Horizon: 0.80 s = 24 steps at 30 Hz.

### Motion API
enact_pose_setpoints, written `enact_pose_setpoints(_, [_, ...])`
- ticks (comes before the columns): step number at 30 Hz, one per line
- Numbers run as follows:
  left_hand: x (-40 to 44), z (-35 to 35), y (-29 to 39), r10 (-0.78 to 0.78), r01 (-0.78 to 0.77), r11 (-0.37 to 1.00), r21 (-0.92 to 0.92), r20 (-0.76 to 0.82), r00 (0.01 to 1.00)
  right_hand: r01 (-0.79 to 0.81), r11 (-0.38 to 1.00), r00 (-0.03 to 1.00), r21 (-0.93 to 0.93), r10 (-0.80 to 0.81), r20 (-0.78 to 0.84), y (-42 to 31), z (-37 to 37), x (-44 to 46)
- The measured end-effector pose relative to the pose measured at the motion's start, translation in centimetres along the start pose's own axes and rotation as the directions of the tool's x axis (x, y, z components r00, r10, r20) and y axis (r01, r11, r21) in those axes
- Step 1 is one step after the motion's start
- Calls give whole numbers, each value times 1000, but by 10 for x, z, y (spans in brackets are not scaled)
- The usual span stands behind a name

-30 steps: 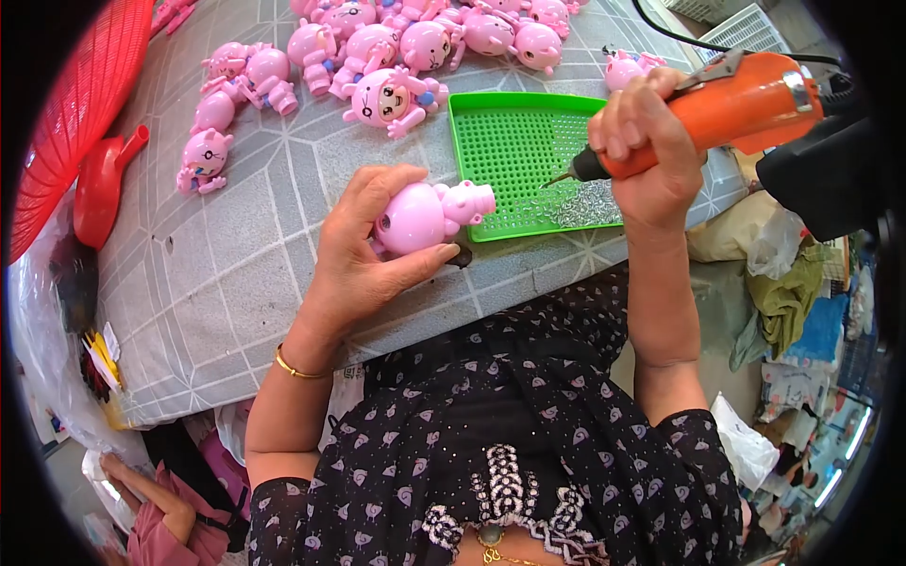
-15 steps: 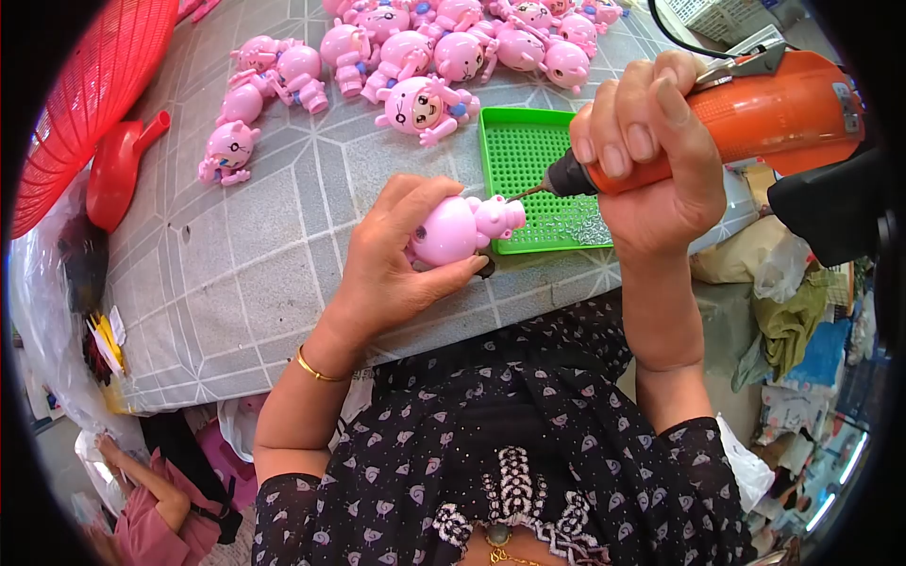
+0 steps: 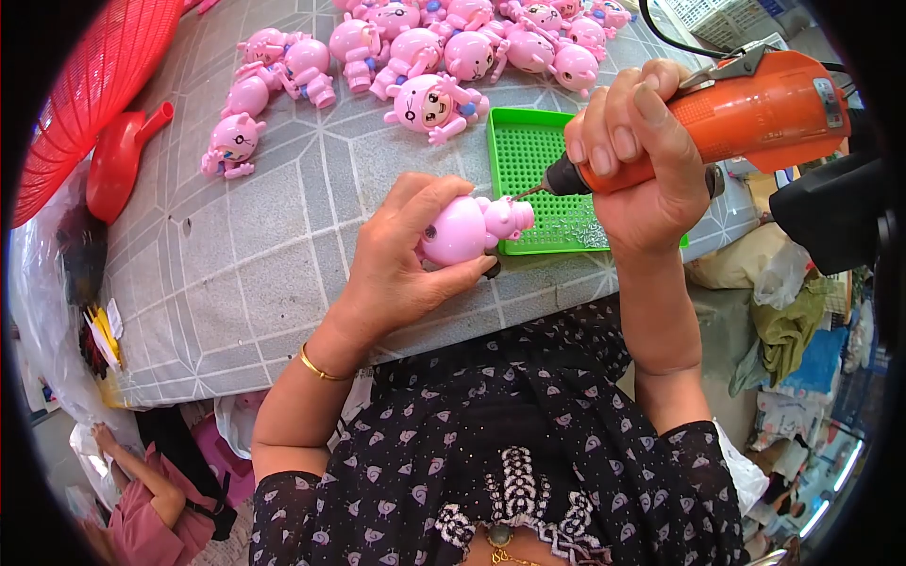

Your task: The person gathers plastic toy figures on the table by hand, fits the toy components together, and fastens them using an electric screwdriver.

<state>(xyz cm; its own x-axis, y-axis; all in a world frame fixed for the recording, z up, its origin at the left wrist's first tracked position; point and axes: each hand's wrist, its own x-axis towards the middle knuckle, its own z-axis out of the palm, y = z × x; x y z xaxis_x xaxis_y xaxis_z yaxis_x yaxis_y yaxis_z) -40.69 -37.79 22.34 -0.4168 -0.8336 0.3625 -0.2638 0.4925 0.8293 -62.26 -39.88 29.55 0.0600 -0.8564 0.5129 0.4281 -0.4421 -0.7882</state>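
Note:
My left hand (image 3: 401, 245) is closed round the head of a pink toy figure (image 3: 459, 231), which lies on its side with its feet toward the right. In my right hand (image 3: 646, 156) is an orange electric screwdriver (image 3: 755, 108), gripped near its black nose. Its thin bit reaches left to the toy's body, near the upper edge; whether a screw sits under the tip is too small to tell. Just beneath and behind the bit lies a green perforated tray (image 3: 528, 170) with many small silvery screws (image 3: 587, 233) at its near side.
Several pink toy figures (image 3: 472, 57) are heaped at the back of the patterned grey table (image 3: 274, 226). A red fan (image 3: 118, 160) stands at the left edge. Another person (image 3: 156, 500) sits at lower left. Bags and cloth (image 3: 788, 325) lie at right.
The toy, my left hand and the tray appear slightly farther right, while the screwdriver appears a little farther left. The bit stays at the toy's body, and both grips are unchanged.

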Motion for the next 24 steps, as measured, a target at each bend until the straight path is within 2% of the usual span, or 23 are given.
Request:
enact_pose_setpoints(6, [-1,1,0,-1,1,1000,-7,-1,1000,-19,999,1000,-41,19,3,1,-1,0])
enact_pose_setpoints(8, [-1,2,-1,15,-15,1000,-5,-10,1000,-7,999,998,-33,9,65,2,-1,1])
enact_pose_setpoints(14, [-2,1,-2,-27,27,1000,-14,6,1000,44,994,994,-96,-34,100,0,10,-4])
enact_pose_setpoints(21, [-1,4,-3,-3,2,1000,-28,-17,1000,57,991,997,-120,-49,67,2,7,-4])
enact_pose_setpoints(24, [-1,3,-3,1,-1,1000,-12,-15,1000,18,997,1000,-76,-16,23,2,6,-5])
